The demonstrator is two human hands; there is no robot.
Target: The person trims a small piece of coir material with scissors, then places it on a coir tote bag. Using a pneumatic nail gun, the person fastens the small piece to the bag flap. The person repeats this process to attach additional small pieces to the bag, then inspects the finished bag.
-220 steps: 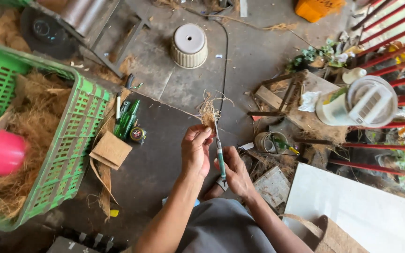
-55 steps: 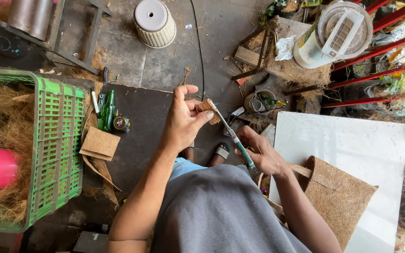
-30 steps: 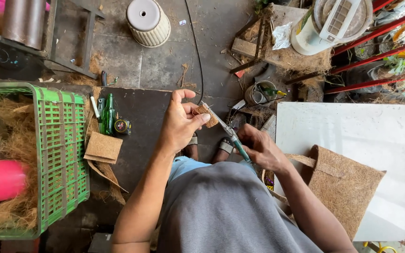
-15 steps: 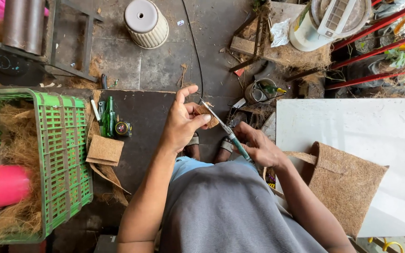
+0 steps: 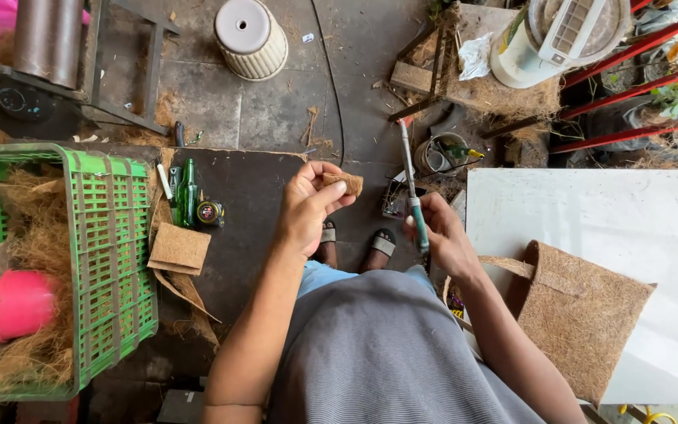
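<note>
Your left hand [image 5: 308,206] pinches the fibre scrap [image 5: 344,183], likely light, soft and fraying, by its edge; your right hand [image 5: 438,235] grips the tool [image 5: 412,191] beside it.

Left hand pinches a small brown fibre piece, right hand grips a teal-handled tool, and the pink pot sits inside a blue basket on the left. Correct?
Not quite: the basket is green, not blue, as the head view shows. The rest holds: the left hand pinches the small brown fibre piece, the right hand grips the teal-handled tool, and the pink pot sits inside it.
</note>
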